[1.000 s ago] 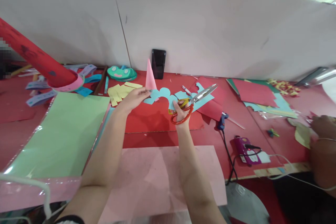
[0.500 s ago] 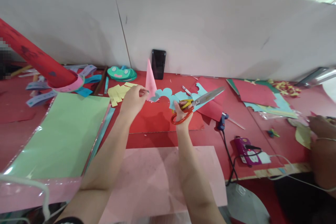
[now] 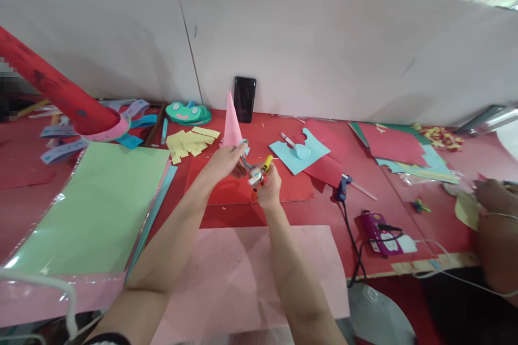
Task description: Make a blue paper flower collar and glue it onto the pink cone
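Note:
My left hand [image 3: 227,163] pinches a small piece of light blue paper [image 3: 246,149], most of it hidden by the fingers. My right hand [image 3: 270,187] is closed round scissors [image 3: 267,163] with yellow and red-orange handles. Their blades point left and lie at the paper beside my left fingers. Both hands are above a red sheet [image 3: 226,194]. Just behind my left hand stands a pink paper cone [image 3: 232,124]. A cut light blue sheet [image 3: 297,164] with a loose rounded blue piece [image 3: 302,152] on it lies right of my hands.
A black phone [image 3: 245,99] leans on the wall. Yellow paper strips [image 3: 188,144], green frog-face cutouts [image 3: 188,113] and a green sheet pack [image 3: 101,199] lie left. Right are a glue gun [image 3: 343,188], a purple power box [image 3: 380,234] and another person's hand [image 3: 496,197].
My hands have come together. The scissors have turned from pointing right to pointing left, at the light blue paper. The scalloped blue paper is now mostly hidden by my hands.

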The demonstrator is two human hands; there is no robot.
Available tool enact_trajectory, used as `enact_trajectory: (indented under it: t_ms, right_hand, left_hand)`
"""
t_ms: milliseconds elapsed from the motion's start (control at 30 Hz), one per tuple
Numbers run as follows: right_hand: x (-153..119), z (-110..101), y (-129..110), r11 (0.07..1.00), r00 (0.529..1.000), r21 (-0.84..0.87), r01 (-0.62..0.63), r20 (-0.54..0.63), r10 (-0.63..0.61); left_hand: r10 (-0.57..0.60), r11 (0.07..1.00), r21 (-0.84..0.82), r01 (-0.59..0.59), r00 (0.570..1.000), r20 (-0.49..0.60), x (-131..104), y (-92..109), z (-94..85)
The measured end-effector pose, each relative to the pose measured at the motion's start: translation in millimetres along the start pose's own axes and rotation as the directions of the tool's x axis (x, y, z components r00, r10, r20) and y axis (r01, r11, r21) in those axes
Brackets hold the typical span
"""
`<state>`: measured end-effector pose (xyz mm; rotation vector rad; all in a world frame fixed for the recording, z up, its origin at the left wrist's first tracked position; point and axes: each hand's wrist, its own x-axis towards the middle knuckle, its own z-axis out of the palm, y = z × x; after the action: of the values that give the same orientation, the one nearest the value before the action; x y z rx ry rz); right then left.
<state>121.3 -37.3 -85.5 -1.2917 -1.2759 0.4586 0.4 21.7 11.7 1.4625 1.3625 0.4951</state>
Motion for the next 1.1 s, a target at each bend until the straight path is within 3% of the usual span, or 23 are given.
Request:
enact_trajectory:
  t_ms: [133, 200, 367, 500, 667, 867, 1100]
  right_hand:
    - [-5, 0, -5, 0.995, 0.989, 0.036, 0.098, 0.106, -0.101]
    - [-5, 2, -12, 0.992, 0.990, 0.100, 0.080, 0.110, -0.091]
    - [7, 3, -28, 0.950, 0.986, 0.303, -0.078, -0.115, 0.118]
    - [18, -3, -21, 0.876, 0.944, 0.422, -0.233, -0.119, 0.309]
    - [26, -9, -5, 0.806, 0.866, 0.479, -0.348, -0.164, 0.472]
    - [27, -12, -7, 0.834, 0.882, 0.483, -0.266, -0.227, 0.413]
    - [27, -11, 0, 0.847, 0.842, 0.492, -0.203, -0.353, 0.407]
  left_hand:
    - [0.115, 0.969, 0.229, -0.098, 0.991, -0.062, 2, -3, -10.0]
    - [0.194, 0.948, 0.268, -0.171, 0.979, -0.062, 4, -7, -16.8]
    - [0.304, 0.928, 0.228, -0.294, 0.953, -0.006, 7, -15, -30.8]
    - [0.274, 0.940, 0.178, -0.290, 0.955, 0.112, 6, -15, -29.7]
    - [0.275, 0.920, 0.207, -0.332, 0.925, 0.262, 8, -16, -21.5]
    - [0.253, 0.933, 0.176, -0.315, 0.919, 0.303, 11, -18, -15.1]
    - [0.215, 0.973, 0.001, -0.231, 0.909, 0.357, 14, -21, -10.3]
